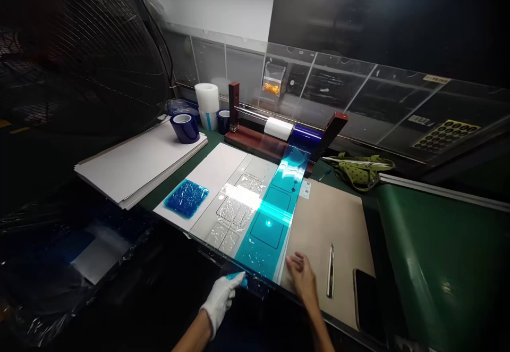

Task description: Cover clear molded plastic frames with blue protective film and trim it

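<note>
At blue film strip (275,203) | left fingers (231,283) pinching near end | right fingers (297,262) half-curled beside

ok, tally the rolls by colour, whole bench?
Blue: 3 (blue rack roll, loose blue roll on the paper stack, small blue roll by the stacked pair)
White or clear: 3 (white rack roll, upper stacked roll, lower stacked roll)
Total: 6 in plain view; I can't make out the plastic-wrapped bundle behind.
</note>
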Available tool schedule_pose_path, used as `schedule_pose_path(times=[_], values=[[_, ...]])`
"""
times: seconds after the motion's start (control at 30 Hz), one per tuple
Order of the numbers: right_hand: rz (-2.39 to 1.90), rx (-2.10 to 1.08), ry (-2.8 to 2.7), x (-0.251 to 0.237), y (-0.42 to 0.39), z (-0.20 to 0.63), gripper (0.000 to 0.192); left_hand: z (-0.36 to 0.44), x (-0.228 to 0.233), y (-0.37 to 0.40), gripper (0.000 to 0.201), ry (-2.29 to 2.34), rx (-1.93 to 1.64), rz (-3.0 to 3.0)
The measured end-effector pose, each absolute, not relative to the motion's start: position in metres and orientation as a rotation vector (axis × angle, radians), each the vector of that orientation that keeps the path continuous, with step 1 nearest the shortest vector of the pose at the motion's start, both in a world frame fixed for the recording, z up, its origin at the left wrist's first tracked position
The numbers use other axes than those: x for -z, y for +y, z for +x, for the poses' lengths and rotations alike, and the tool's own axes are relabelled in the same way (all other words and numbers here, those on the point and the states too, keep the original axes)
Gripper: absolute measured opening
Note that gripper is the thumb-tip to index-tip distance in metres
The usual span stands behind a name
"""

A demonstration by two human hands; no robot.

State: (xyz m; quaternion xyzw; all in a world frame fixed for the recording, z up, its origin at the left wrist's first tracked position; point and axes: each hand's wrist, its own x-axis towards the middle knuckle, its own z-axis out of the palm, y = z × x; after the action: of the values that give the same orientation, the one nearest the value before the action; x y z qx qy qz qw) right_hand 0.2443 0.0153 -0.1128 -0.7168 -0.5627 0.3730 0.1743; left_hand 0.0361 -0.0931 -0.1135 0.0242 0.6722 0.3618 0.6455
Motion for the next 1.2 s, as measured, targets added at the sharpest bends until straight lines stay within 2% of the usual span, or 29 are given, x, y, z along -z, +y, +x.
schedule_pose_path(times=[0.13, 0.23, 0.43, 0.6, 0.77, 0.87, 1.03, 1.2], values=[[-2.312, -0.709, -1.640, 0.106, 0.051, 0.300, 0.043, 0.039, 0.133, -0.087, 0.037, 1.647, -0.782, 0.112], [-2.480, -0.560, -1.636, 0.109, 0.070, 0.318, 0.045, 0.039, 0.146, -0.085, 0.037, 1.700, -0.733, 0.142], [-2.628, -0.564, -1.582, 0.122, 0.087, 0.323, 0.042, 0.031, 0.142, -0.086, 0.041, 1.703, -0.622, 0.264], [-2.470, -0.652, -1.647, 0.116, 0.077, 0.325, 0.042, -0.006, 0.111, -0.119, 0.038, 1.770, -0.627, 0.552], [-1.960, -0.650, -1.934, 0.101, 0.051, 0.255, 0.046, -0.064, 0.088, -0.117, 0.026, 2.183, -0.620, 0.877], [-1.653, -0.609, -2.240, 0.092, 0.039, 0.181, 0.041, -0.091, 0.087, -0.084, 0.032, 2.322, -0.567, 1.165], [-1.569, -0.458, -2.642, 0.091, 0.040, 0.078, 0.030, -0.116, 0.096, -0.037, 0.030, 2.257, -0.312, 1.576], [-1.537, -0.454, -2.768, 0.098, 0.050, 0.024, 0.026, -0.125, 0.100, -0.032, 0.031, 2.195, -0.101, 1.737]])
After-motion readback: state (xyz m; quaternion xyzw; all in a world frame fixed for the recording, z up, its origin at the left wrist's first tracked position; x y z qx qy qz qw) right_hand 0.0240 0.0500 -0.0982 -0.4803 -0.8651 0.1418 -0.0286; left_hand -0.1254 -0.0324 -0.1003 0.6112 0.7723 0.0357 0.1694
